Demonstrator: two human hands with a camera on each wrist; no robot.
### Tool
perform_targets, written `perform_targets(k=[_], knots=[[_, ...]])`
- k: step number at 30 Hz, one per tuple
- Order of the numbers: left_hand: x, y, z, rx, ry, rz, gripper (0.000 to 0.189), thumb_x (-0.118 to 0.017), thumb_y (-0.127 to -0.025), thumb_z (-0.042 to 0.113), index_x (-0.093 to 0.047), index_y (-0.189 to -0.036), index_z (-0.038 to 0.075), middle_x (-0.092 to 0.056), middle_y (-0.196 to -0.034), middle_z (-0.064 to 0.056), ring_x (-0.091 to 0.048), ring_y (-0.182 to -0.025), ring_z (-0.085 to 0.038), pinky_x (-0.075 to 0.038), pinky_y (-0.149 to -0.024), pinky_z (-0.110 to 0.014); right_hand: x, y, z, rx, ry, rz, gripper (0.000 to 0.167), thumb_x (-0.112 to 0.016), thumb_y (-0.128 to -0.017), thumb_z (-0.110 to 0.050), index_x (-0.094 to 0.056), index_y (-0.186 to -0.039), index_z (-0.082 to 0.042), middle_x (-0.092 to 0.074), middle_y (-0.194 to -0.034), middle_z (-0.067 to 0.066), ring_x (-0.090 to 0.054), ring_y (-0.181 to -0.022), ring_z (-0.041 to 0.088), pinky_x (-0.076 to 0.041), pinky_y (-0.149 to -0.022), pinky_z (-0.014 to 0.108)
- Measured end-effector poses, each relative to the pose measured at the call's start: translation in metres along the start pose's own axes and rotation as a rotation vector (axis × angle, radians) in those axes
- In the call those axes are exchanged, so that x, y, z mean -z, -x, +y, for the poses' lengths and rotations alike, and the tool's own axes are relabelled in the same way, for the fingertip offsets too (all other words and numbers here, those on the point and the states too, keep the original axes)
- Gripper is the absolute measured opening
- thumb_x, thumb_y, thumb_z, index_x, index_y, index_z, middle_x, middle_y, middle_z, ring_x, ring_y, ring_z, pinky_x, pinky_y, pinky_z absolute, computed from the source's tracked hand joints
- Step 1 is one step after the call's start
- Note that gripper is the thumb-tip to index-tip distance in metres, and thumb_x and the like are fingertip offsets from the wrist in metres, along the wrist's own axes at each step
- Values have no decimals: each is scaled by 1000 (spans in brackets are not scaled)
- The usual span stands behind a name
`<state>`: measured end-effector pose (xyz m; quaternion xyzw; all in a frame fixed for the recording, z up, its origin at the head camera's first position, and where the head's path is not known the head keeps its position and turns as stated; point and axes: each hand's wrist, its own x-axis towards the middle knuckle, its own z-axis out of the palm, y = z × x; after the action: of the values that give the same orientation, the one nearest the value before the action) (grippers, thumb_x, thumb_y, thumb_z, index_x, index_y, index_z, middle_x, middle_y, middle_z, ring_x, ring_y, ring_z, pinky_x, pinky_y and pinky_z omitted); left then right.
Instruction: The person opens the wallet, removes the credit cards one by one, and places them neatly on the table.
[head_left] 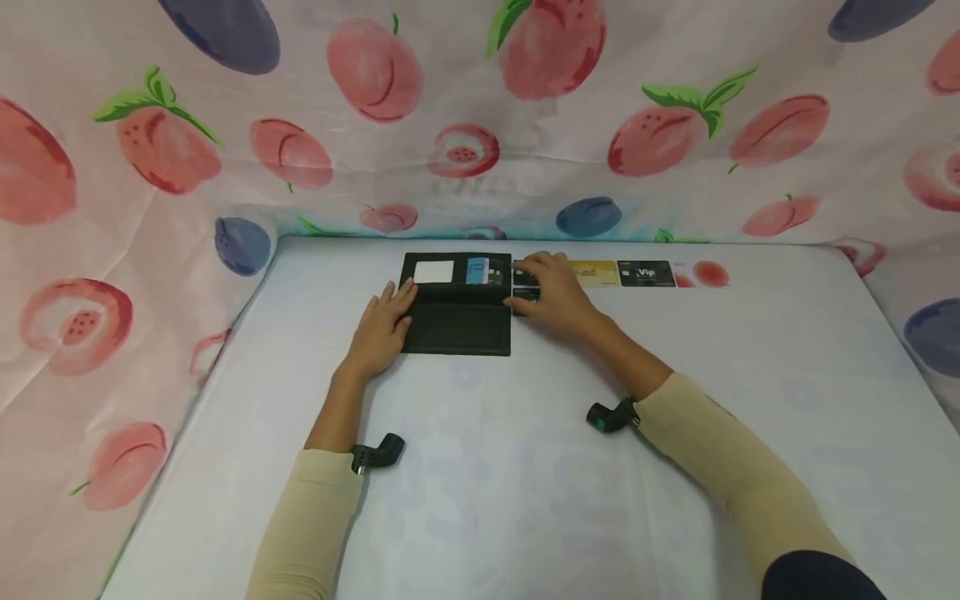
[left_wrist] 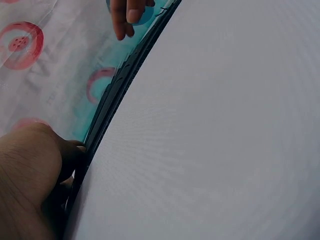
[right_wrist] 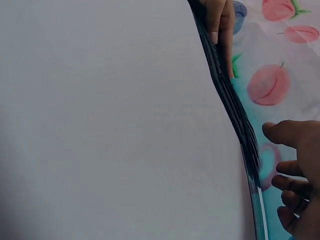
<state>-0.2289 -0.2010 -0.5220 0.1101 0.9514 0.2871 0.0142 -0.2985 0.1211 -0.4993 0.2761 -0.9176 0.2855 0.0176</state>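
Observation:
A black wallet (head_left: 456,329) lies unfolded on the white table, cards showing in its upper half: a plain white one (head_left: 433,272) and a blue one (head_left: 477,271). My left hand (head_left: 378,333) rests on the wallet's left edge, fingers extended over it. Near the right edge hovers my right hand (head_left: 558,300), its thumb and fingers apart in the right wrist view. Dark cards (head_left: 527,294) lie beneath it, partly hidden. No held card shows between its fingers. The left wrist view catches the wallet (left_wrist: 112,95) edge-on.
To the right, a gold card (head_left: 596,273), a black "Vip" card (head_left: 646,273) and a card with red fruit (head_left: 701,274) lie in a row. Behind the table (head_left: 525,467) hangs a fruit-print cloth (head_left: 525,167). Each wrist wears a black camera mount (head_left: 378,452).

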Motion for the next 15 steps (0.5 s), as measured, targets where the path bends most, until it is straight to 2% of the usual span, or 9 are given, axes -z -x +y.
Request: perform_targets(k=[15], knots=[[2, 2, 2, -8, 16, 1, 55, -47, -110, 8, -33, -164, 4, -24, -173, -6, -9, -161, -31, 0, -130, -46, -11, -25, -18, -24, 91, -31, 69, -77, -97, -44, -57, -151, -7, -51, -149, 18, -43, -128, 39, -41, -106, 58]])
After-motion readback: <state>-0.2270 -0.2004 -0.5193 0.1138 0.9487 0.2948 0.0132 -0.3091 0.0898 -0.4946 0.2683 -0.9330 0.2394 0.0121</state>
